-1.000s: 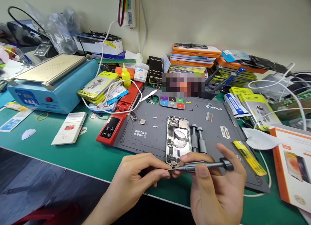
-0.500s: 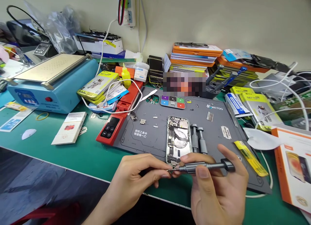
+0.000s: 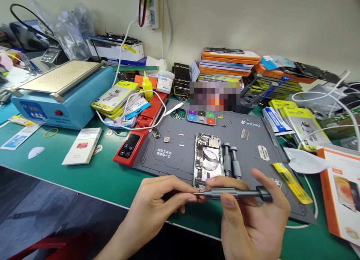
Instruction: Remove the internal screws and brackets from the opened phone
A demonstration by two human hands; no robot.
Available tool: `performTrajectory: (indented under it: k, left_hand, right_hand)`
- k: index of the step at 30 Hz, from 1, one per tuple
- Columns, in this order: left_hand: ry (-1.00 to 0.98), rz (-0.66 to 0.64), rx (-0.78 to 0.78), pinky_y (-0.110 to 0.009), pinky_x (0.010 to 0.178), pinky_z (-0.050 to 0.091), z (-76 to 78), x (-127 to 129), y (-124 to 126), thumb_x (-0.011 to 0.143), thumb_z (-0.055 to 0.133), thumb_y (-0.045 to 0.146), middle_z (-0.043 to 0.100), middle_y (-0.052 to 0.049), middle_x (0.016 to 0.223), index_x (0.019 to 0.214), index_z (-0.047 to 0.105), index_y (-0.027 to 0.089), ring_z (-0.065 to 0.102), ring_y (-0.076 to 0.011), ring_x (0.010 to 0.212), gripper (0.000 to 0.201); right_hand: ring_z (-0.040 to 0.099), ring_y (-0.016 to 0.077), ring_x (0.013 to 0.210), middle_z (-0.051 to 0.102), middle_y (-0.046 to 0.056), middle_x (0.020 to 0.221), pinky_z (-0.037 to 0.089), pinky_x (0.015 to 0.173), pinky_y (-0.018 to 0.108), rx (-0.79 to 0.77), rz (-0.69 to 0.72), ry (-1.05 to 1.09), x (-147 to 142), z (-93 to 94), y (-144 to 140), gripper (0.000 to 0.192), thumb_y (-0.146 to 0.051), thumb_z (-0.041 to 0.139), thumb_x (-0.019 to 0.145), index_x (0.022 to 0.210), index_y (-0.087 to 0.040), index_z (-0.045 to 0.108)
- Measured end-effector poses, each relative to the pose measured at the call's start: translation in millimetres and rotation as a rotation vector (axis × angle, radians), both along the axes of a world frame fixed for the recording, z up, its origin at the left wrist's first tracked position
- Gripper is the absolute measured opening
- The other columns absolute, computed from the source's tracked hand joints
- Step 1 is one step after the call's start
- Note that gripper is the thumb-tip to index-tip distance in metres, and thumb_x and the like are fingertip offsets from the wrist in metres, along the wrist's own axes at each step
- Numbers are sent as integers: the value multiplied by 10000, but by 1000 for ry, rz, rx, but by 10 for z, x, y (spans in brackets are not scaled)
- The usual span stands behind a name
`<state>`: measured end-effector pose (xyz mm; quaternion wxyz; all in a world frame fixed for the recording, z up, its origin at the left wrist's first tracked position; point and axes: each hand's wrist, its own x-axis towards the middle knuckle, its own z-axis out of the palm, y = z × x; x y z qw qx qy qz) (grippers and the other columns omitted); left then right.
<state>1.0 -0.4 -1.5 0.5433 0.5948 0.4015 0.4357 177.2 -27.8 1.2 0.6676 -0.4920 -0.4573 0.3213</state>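
A grey precision screwdriver (image 3: 236,193) lies nearly level in my right hand (image 3: 253,215), its round cap close to my raised index finger. Its thin shaft points left, toward the closed fingertips of my left hand (image 3: 165,200). Thumb and index finger of the left hand pinch right at the tip; whatever sits between them is too small to make out. Just beyond my hands an opened phone (image 3: 209,157) lies on the grey work mat (image 3: 180,166), its boards and round coil exposed, its near end partly covered by my fingers. Two more grey screwdrivers (image 3: 227,159) rest beside it.
Small metal parts (image 3: 167,139) and a coloured magnetic pad (image 3: 201,117) lie on the mat. A red device (image 3: 128,149) borders it on the left. Further left stands a blue heating plate machine (image 3: 64,99); an orange and white box (image 3: 341,192) is at the right.
The screwdriver is turned slightly in my right hand, its thumb a little further left. My left hand keeps its pinch at the tip. The whole view has shifted slightly.
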Motion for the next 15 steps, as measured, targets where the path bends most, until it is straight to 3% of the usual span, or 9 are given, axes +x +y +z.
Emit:
performTrajectory:
  k: [5, 15]
  left_hand:
    - [-28, 16, -41, -132, 645, 600, -17, 5, -2, 1024, 803, 225, 867, 4, 913, 984, 892, 241, 748, -89, 648, 99]
    - [-63, 61, -55, -128, 608, 618, 7, 25, -5, 987, 840, 214, 861, -2, 851, 922, 888, 218, 745, -97, 614, 81]
  right_hand:
    - [781, 171, 829, 832, 23, 992, 665, 743, 312, 13, 18, -21, 5, 7, -27, 454, -236, 708, 1063, 1460, -344, 518]
    - [820, 214, 909, 832, 27, 998, 674, 748, 348, 46, 41, -10, 1, 13, -21, 421, -201, 710, 1053, 1408, -341, 531]
